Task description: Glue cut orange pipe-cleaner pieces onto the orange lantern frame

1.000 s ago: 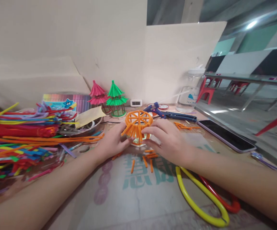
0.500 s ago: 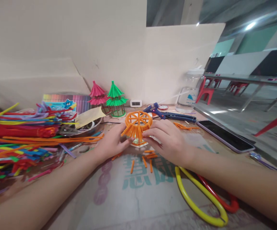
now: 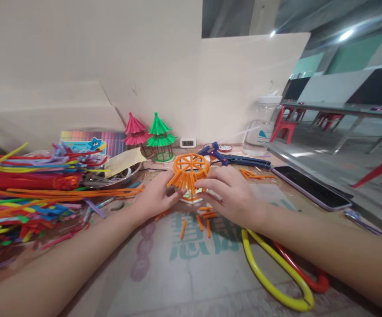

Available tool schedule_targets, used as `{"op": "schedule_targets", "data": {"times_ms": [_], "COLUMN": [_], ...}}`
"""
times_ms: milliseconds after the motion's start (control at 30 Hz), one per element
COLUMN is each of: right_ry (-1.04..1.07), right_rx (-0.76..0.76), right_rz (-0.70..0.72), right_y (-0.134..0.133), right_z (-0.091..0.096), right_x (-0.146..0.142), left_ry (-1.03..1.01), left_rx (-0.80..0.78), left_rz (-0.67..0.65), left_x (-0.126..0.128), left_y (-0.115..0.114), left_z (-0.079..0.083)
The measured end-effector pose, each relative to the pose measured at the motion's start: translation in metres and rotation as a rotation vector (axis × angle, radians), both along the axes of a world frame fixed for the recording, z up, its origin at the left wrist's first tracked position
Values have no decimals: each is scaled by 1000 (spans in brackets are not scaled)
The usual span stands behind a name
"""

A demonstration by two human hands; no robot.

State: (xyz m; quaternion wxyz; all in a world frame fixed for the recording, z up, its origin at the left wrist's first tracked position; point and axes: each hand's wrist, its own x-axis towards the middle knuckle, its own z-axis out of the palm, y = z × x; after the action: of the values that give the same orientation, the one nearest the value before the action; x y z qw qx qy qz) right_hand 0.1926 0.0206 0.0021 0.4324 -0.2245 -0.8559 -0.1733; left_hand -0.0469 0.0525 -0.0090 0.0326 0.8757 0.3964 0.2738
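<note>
Orange frame (image 3: pixel 191 164) sits short of the table's (image 3: pixel 158 281) far edge, left hand (image 3: pixel 158 193) curled round its side, right hand (image 3: pixel 233 191) half-curled opposite, pinch impossible to tell! Looks light, springy, crushable: grip low, clear of those splayed strips (image 3: pixel 183 179).

Left hand (image 3: pixel 156 193), centre: fingertips partly lost behind orange frame (image 3: pixel 187 179). Right hand (image 3: pixel 235 193) hides frame's lower right; can't tell if fingertips pinch anything. Left forearm (image 3: pixel 78 259) and right forearm (image 3: pixel 326 237) run out at lower corners. Pipe-cleaner pile (image 3: pixel 32 181) cut by left edge, red chair (image 3: pixel 380 171) by right. Red loop (image 3: pixel 323 284), lower right: partly behind right forearm. Clock (image 3: pixel 187 142) digits unreadable, too small.
</note>
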Motion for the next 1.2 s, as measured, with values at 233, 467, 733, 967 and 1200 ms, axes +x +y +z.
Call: {"op": "schedule_targets", "data": {"times_ms": [233, 467, 733, 967, 1200], "right_ry": [72, 55, 60, 36, 37], "right_rx": [-28, -6, 5, -31, -13], "right_rz": [29, -3, -33, -39, -28], "right_y": [-1, 0, 0, -2, -1], "right_z": [0, -3, 0, 1, 2], "right_x": [-2, 0, -3, -3, -4], "left_ry": [-14, -26, -2, 18, 24], "left_rx": [-16, -32, -9, -3, 0], "left_rz": [20, 27, 15, 16, 16], "left_x": [-1, -2, 0, 1, 0], "left_y": [0, 2, 0, -1, -2], "left_z": [-1, -2, 0, 0, 0]}}
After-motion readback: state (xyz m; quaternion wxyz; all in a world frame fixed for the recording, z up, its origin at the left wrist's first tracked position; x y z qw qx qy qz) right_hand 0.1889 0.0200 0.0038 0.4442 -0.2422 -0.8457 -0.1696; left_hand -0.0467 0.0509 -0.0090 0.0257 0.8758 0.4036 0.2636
